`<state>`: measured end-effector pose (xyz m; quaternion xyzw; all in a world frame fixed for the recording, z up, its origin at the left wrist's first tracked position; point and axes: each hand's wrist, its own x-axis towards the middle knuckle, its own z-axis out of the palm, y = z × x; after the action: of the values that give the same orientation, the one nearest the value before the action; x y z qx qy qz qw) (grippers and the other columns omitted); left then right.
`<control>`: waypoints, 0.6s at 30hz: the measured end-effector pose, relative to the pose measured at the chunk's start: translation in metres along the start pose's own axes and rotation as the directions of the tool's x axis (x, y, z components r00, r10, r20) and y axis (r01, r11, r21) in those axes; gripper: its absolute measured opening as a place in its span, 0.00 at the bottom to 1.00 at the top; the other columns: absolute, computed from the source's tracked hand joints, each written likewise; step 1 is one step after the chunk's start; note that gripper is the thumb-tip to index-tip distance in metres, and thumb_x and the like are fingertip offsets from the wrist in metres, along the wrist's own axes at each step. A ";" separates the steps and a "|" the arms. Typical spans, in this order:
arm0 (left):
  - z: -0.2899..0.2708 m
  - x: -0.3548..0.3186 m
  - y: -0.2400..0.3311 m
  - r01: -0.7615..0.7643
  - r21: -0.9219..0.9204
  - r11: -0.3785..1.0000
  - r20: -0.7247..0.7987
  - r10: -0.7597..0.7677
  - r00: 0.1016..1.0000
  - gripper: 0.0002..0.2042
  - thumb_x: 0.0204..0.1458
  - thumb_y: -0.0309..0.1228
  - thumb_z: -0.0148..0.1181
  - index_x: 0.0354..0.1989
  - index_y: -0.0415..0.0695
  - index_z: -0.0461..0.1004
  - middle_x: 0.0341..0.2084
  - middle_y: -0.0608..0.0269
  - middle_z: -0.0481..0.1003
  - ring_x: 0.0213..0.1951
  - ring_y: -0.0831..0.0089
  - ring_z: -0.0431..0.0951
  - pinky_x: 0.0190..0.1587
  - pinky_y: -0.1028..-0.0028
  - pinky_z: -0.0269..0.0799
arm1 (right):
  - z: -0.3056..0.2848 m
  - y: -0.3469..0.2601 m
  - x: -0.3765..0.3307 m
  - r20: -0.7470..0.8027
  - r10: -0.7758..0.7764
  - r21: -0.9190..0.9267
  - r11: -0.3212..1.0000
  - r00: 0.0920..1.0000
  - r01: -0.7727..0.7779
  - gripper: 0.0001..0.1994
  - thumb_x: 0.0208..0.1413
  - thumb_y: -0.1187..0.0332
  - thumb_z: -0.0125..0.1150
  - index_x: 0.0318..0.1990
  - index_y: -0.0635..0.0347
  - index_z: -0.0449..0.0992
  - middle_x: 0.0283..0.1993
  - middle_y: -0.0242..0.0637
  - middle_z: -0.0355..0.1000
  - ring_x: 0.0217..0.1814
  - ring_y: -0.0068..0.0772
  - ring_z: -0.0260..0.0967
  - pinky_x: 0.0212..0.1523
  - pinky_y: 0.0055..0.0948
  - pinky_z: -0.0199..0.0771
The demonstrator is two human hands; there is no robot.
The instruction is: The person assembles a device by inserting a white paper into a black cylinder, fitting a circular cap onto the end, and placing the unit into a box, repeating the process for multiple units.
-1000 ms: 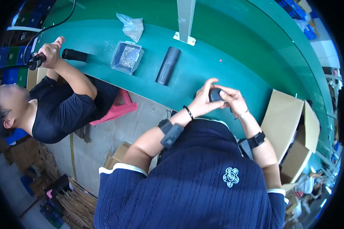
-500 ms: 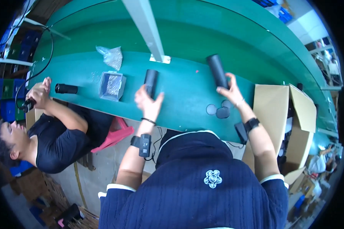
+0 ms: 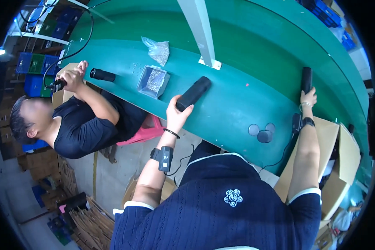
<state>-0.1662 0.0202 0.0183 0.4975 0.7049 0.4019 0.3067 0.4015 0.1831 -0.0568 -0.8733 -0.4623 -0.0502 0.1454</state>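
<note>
My left hand [image 3: 178,113] is closed round the near end of a black cylinder [image 3: 197,90], thumb on one side and fingers on the other. This cylinder lies slanted, its far end pointing up and right over the green table. Out to the right, my arm stretches far over the table, and my right hand [image 3: 308,97] grips the lower end of a second black cylinder [image 3: 307,78], which points away from me. Between the two hands, closer to my body, several dark round discs [image 3: 264,136] lie grouped on the table.
A clear tub [image 3: 164,88] of small pale pieces and a clear bag [image 3: 163,53] of similar pieces stand left of the white post [image 3: 200,31]. A co-worker [image 3: 98,135] sits at left near another black cylinder [image 3: 102,75]. An open carton [image 3: 327,137] is by my right arm.
My left hand, spread beside its cylinder before, now grips it, and the cylinder has tilted rightward. My right hand has carried its cylinder farther right. The whole view has shifted.
</note>
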 end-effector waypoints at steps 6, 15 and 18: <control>-0.013 -0.013 0.057 0.376 -0.614 0.694 0.312 -0.224 0.923 0.19 0.53 0.30 0.60 0.51 0.41 0.62 0.37 0.58 0.73 0.39 0.66 0.78 0.38 0.67 0.78 | -0.124 -0.137 -0.128 0.372 -0.723 0.837 0.532 0.583 0.126 0.38 0.44 0.66 0.68 0.65 0.50 0.58 0.65 0.41 0.57 0.63 0.40 0.59 0.58 0.39 0.65; 0.054 -0.033 0.053 0.772 -0.624 0.124 0.615 -0.532 0.582 0.24 0.55 0.44 0.58 0.51 0.38 0.63 0.49 0.45 0.65 0.52 0.50 0.70 0.52 0.51 0.72 | -0.246 -0.157 -0.202 0.202 -0.728 0.532 0.643 0.655 0.551 0.28 0.35 0.75 0.71 0.49 0.60 0.70 0.42 0.43 0.68 0.48 0.40 0.69 0.50 0.30 0.68; 0.074 -0.048 0.032 0.923 -0.384 0.029 0.903 -0.196 0.382 0.27 0.54 0.42 0.59 0.58 0.41 0.60 0.53 0.45 0.64 0.54 0.52 0.69 0.56 0.52 0.68 | -0.227 -0.137 -0.201 0.063 -0.699 0.714 0.530 0.712 0.457 0.29 0.36 0.73 0.72 0.51 0.58 0.67 0.44 0.38 0.67 0.48 0.34 0.69 0.48 0.30 0.69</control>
<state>-0.0749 0.0000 0.0116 -0.0262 0.3463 0.3310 0.8774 0.1849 0.0283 0.1428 -0.5509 -0.7333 0.2209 0.3316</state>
